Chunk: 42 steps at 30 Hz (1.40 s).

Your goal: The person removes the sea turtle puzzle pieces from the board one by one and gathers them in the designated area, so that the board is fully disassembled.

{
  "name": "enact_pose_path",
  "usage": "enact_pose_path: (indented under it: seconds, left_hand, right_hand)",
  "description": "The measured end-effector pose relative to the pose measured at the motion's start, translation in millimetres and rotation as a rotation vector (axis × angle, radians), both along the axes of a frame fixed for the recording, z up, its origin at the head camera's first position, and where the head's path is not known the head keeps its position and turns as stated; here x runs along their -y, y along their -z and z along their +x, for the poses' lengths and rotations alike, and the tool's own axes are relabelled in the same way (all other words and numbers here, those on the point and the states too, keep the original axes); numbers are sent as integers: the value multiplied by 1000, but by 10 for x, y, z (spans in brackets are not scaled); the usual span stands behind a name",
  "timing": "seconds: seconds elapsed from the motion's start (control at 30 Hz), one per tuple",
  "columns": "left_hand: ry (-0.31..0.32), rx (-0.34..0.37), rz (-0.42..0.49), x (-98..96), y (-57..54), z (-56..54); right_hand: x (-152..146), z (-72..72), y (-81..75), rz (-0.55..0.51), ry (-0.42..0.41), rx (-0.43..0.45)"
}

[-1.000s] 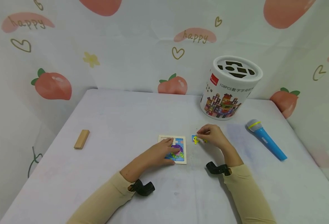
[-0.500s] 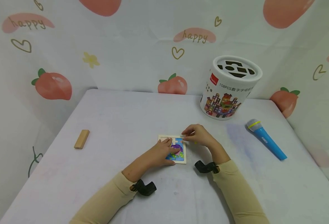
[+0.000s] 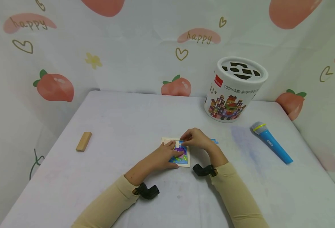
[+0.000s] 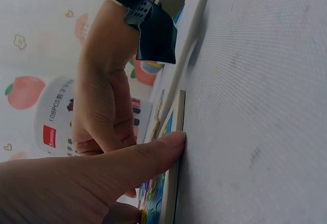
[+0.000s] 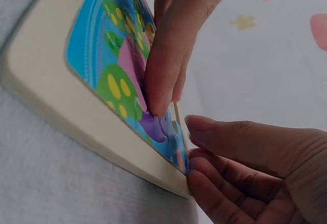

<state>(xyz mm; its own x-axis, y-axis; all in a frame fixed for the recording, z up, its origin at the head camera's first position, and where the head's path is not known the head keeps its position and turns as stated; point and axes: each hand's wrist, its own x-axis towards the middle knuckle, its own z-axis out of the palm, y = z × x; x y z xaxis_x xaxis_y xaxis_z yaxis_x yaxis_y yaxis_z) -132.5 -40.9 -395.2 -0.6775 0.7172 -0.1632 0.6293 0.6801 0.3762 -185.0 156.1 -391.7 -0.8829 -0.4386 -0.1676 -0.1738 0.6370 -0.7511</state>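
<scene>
A small jigsaw puzzle in a pale wooden frame (image 3: 189,158) lies on the table, its picture blue, green and purple. My left hand (image 3: 162,156) spreads over its left part, the thumb on the frame's near edge and a finger on the picture. At the upper right corner of the frame is my right hand (image 3: 197,139), fingers bent. In the right wrist view its thumb and fingertips pinch at a blue puzzle piece (image 5: 180,150) by that corner. Bare wood shows along the puzzle's top. A loose blue piece (image 3: 214,141) peeks out behind the right wrist.
At the back right stands a white block bucket (image 3: 230,95) with shaped holes in its lid. A blue toy microphone (image 3: 272,142) lies to the right, and a wooden block (image 3: 83,141) far to the left. A printed cloth (image 3: 133,47) hangs behind the table.
My right hand has moved left from the loose pieces beside the puzzle to its upper right corner, uncovering a blue piece behind the wrist. My left hand has stayed on the puzzle.
</scene>
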Motion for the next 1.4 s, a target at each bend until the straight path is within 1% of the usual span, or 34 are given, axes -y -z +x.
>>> enact_pose_path:
  seconds: [0.23, 0.43, 0.83, 0.97, 1.1, 1.4]
  left_hand:
    - [0, -5, -1, 4, -5, 18]
    - [-10, 13, 10, 11, 2, 27]
    - [-1, -5, -2, 12, 37, 16]
    - [6, -11, 2, 9, 43, 11]
    - [4, -5, 14, 11, 49, 13]
    - [-8, 1, 1, 12, 48, 21]
  right_hand:
    - [26, 22, 16, -3, -18, -24]
    - [36, 53, -1, 4, -13, -13]
    - [18, 61, 16, -23, -49, -30]
    - [12, 63, 18, -12, -64, -37]
    - [13, 66, 28, -13, -60, -40]
    - [32, 72, 53, -19, -8, -42]
